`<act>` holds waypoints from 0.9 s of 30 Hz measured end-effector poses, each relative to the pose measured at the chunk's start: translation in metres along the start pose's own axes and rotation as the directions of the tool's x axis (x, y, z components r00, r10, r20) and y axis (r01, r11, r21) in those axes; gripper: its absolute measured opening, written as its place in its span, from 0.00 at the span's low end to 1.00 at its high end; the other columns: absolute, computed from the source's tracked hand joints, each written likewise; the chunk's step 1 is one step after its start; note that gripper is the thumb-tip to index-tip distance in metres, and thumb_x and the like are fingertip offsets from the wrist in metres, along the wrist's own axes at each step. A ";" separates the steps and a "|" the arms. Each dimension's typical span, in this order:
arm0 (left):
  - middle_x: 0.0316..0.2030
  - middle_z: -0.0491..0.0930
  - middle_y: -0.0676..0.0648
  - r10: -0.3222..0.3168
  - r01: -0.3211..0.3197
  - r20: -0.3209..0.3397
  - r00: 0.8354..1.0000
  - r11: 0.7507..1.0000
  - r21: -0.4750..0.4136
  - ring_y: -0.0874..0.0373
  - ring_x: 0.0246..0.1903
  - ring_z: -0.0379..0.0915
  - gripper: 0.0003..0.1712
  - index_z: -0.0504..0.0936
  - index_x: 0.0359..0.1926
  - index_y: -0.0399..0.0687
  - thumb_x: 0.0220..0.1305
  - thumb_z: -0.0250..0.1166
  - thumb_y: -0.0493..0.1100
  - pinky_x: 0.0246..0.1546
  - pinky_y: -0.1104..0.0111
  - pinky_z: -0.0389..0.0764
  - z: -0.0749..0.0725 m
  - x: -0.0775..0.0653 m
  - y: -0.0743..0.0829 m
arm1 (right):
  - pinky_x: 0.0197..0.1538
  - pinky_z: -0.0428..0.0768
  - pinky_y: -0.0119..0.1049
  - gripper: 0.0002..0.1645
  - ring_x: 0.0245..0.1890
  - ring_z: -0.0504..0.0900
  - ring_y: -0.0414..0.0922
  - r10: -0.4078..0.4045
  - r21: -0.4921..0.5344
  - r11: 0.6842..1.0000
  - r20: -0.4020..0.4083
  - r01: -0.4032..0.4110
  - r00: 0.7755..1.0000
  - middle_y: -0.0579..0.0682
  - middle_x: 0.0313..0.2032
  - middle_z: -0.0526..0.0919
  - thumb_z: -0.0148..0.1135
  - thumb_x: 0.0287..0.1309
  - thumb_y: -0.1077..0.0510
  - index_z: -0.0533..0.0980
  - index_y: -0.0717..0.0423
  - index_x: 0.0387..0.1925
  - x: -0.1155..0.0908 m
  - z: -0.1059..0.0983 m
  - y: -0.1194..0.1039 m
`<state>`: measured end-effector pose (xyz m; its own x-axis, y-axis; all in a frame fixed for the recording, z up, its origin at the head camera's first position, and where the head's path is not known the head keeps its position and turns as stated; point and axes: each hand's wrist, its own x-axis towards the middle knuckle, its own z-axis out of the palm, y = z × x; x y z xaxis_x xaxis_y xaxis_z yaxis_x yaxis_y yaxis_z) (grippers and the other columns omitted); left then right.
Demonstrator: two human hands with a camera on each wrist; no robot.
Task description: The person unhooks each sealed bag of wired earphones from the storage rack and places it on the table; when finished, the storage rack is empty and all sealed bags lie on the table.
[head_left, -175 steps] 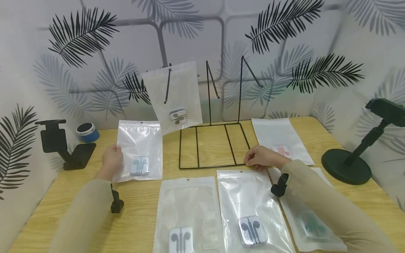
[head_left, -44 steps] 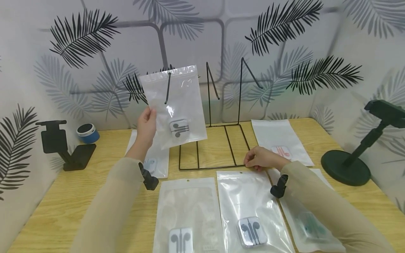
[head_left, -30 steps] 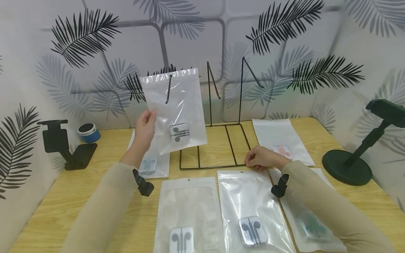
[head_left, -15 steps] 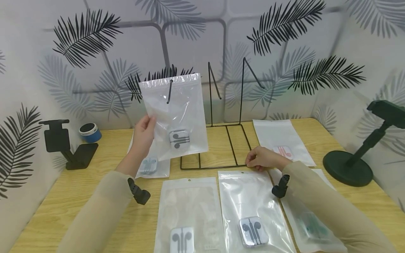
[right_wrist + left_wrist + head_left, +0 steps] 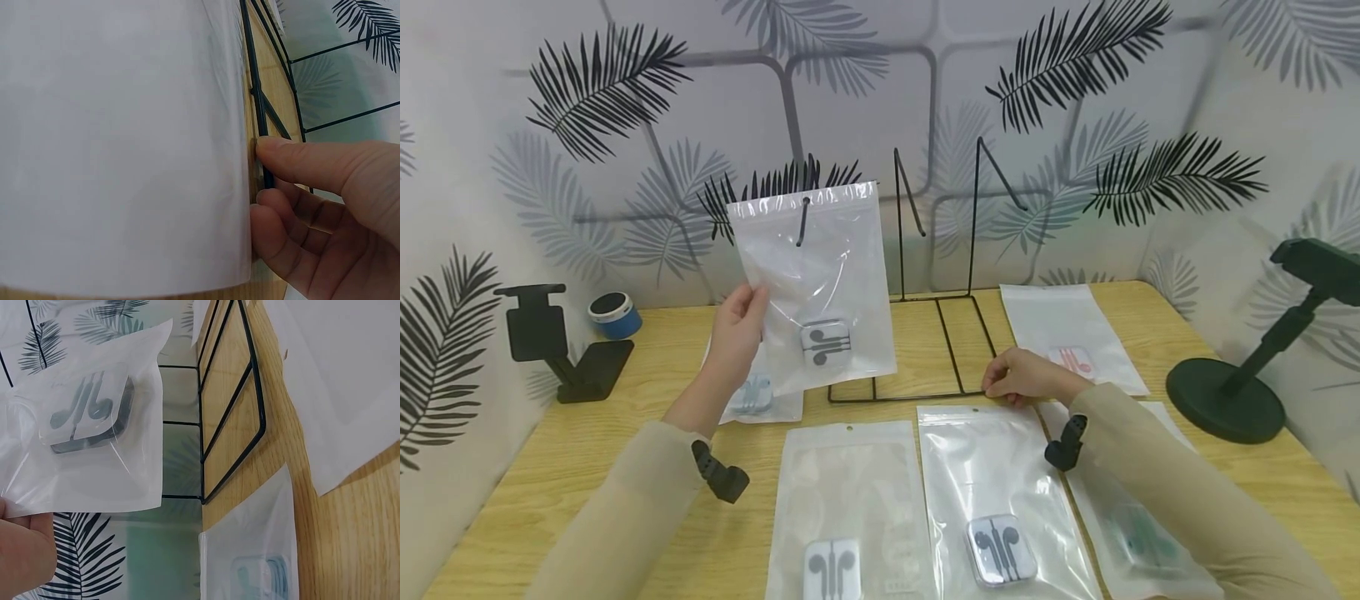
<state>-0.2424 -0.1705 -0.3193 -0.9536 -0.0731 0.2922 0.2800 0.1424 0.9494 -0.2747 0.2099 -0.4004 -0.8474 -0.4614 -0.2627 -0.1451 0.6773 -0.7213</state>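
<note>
My left hand (image 5: 737,337) pinches the left edge of a clear zip bag (image 5: 842,267) with a boxed pair of grey earphones (image 5: 826,342) in its lower part. The tip of a black hook (image 5: 802,223) sticks out through the bag's top hole, in front of the plastic. The left wrist view shows the hand (image 5: 25,553) at the bag's edge, most fingers cut off. My right hand (image 5: 1026,375) pinches the front bar of the black wire rack (image 5: 925,395) near its right corner. In the right wrist view, thumb and fingers of that hand (image 5: 331,206) close round the bar.
Bags with earphones lie in front: grey ones in the left bag (image 5: 850,483) and middle bag (image 5: 977,467), green in the right bag (image 5: 1157,500). A red-earphone bag (image 5: 1060,317) lies behind. A blue-earphone bag (image 5: 786,404) is partly hidden. Stands (image 5: 1225,398) flank the table.
My left hand let go of the blue-earphone bag on the table and took hold of the hanging bag's edge. Since then hand and bag have moved down and nearer along the hook. The right hand stays.
</note>
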 end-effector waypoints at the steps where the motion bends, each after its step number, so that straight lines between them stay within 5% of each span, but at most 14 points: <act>1: 0.37 0.70 0.47 0.002 -0.002 0.002 1.000 1.000 -0.004 0.61 0.31 0.63 0.23 0.67 0.52 0.45 0.60 0.45 0.51 0.26 0.74 0.67 0.000 -0.001 0.000 | 0.14 0.71 0.32 0.03 0.13 0.67 0.42 0.000 0.002 1.000 0.000 0.000 1.000 0.51 0.16 0.72 0.59 0.45 0.61 0.77 0.58 0.25 0.000 0.000 0.000; 9: 0.30 0.67 0.48 0.024 -0.024 0.017 1.000 0.999 0.037 0.61 0.24 0.58 0.21 0.68 0.48 0.43 0.60 0.45 0.51 0.20 0.75 0.62 -0.005 -0.007 0.000 | 0.15 0.71 0.33 0.04 0.13 0.67 0.42 -0.004 -0.001 1.000 -0.001 0.004 1.000 0.51 0.16 0.72 0.59 0.46 0.61 0.77 0.58 0.26 0.000 0.000 0.000; 18: 0.44 0.66 0.46 0.004 -0.006 0.082 0.997 0.999 0.032 0.57 0.41 0.64 0.24 0.64 0.53 0.46 0.59 0.44 0.53 0.37 0.68 0.72 -0.012 -0.020 0.004 | 0.15 0.71 0.32 0.03 0.13 0.67 0.42 -0.003 0.003 1.000 0.001 0.003 1.000 0.51 0.16 0.71 0.58 0.46 0.62 0.76 0.59 0.26 0.001 0.000 0.000; 27: 0.41 0.67 0.46 -0.015 0.015 0.115 0.993 1.000 -0.005 0.58 0.37 0.66 0.24 0.65 0.52 0.44 0.59 0.45 0.52 0.31 0.71 0.73 -0.014 -0.031 0.005 | 0.15 0.71 0.32 0.03 0.13 0.67 0.42 -0.001 -0.001 1.000 0.003 0.001 1.000 0.51 0.16 0.72 0.58 0.46 0.62 0.76 0.59 0.26 0.000 0.000 -0.001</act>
<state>-0.2104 -0.1812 -0.3221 -0.9640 0.0386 0.2630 0.2658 0.1364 0.9543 -0.2749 0.2092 -0.4001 -0.8459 -0.4638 -0.2633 -0.1467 0.6770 -0.7213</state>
